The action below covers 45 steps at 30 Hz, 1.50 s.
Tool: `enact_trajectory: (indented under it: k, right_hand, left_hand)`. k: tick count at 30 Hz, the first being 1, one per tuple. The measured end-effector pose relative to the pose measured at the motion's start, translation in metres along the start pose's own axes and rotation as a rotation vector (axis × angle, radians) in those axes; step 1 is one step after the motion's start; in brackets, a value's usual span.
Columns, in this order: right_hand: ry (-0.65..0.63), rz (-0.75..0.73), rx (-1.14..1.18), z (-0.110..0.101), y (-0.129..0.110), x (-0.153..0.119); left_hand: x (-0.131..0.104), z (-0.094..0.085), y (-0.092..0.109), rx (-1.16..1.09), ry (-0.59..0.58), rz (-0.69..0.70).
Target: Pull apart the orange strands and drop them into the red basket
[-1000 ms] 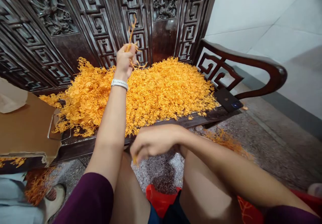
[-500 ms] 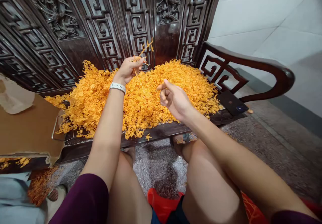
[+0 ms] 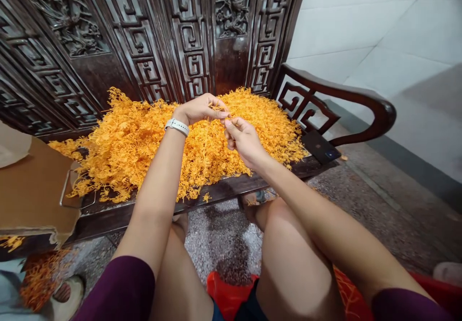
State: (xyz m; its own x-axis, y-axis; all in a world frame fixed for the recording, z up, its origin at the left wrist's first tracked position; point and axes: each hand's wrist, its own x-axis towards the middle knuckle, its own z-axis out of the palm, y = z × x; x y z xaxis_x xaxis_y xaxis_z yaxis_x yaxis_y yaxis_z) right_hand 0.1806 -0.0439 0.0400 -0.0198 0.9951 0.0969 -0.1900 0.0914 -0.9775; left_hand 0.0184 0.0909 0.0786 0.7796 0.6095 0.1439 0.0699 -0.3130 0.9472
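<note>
A thin, branched orange strand (image 3: 216,106) is pinched in the fingers of my left hand (image 3: 200,109), which wears a pale wristband (image 3: 177,126). Fingertips of my right hand (image 3: 246,142) are pressed together right beside the left fingertips, at the strand's near end. Whether a small piece sits in the right pinch is too fine to make out. Both hands are above a large heap of orange branched pieces (image 3: 137,138), spread over the seat of a dark wooden bench (image 3: 231,186). One loose piece (image 3: 207,197) lies at the bench's front edge.
A black phone (image 3: 321,147) lies at the bench's right end, by the curved armrest (image 3: 361,92). Cardboard (image 3: 32,191) and a bent wire (image 3: 67,186) are at left. Another person's sandalled foot (image 3: 68,294) is beside orange strands (image 3: 41,282). A red stool (image 3: 231,292) is under me.
My left hand has moved right and slightly down with the strand. My right hand, earlier apart from it, now meets the left fingertips with its fingers pinched. The view has shifted slightly.
</note>
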Motion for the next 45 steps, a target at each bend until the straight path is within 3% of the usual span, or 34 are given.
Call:
enact_trajectory:
  k: [3,5,10,13,16,18,23,27,33,36,38,42,44,45]
  right_hand:
    - [-0.033,-0.040,0.057,-0.005,-0.003,-0.001]
    - [-0.051,-0.045,0.080,-0.008,-0.008,-0.003]
    - [-0.099,-0.078,0.054,-0.018,-0.029,-0.012]
    - [-0.050,-0.171,0.034,-0.030,-0.054,-0.023]
    - [0.050,-0.302,0.025,-0.042,-0.077,-0.033]
    - [0.049,-0.310,0.028,-0.046,-0.083,-0.036]
    - [-0.118,-0.143,0.103,-0.039,-0.058,-0.029]
    - [-0.082,-0.153,-0.057,-0.030,-0.035,-0.021]
    - [-0.046,-0.213,-0.255,-0.022,-0.028,-0.022]
    - [-0.025,-0.250,-0.258,-0.027,-0.026,-0.021]
    - [-0.044,-0.271,-0.237,-0.031,-0.026,-0.021]
    - [-0.298,-0.330,-0.351,-0.023,-0.034,-0.032]
    - [-0.550,-0.275,-0.383,-0.007,-0.041,-0.045]
    - [-0.746,-0.194,-0.353,0.002,-0.045,-0.052]
  left_hand:
    - [-0.002,-0.002,-0.003,-0.018,0.033,0.004]
    - [-0.002,-0.006,-0.006,-0.068,0.116,0.025]
    - [0.003,-0.018,-0.013,-0.254,0.562,0.008]
    - [0.003,-0.026,-0.015,-0.321,0.712,-0.033]
    - [-0.001,-0.032,-0.018,-0.351,0.740,-0.043]
    - [-0.002,-0.034,-0.019,-0.380,0.748,-0.038]
    - [0.001,-0.031,-0.014,-0.388,0.719,-0.038]
    - [0.008,-0.023,-0.006,-0.345,0.654,-0.006]
    - [0.019,-0.005,0.005,-0.233,0.577,-0.012]
    - [0.020,0.000,0.003,-0.162,0.596,0.010]
    - [0.020,0.000,-0.002,-0.105,0.668,0.024]
    - [0.023,-0.002,-0.012,-0.011,0.828,0.073]
    - [0.025,-0.003,-0.018,0.098,0.873,0.134]
    - [0.025,-0.004,-0.022,0.175,0.907,0.147]
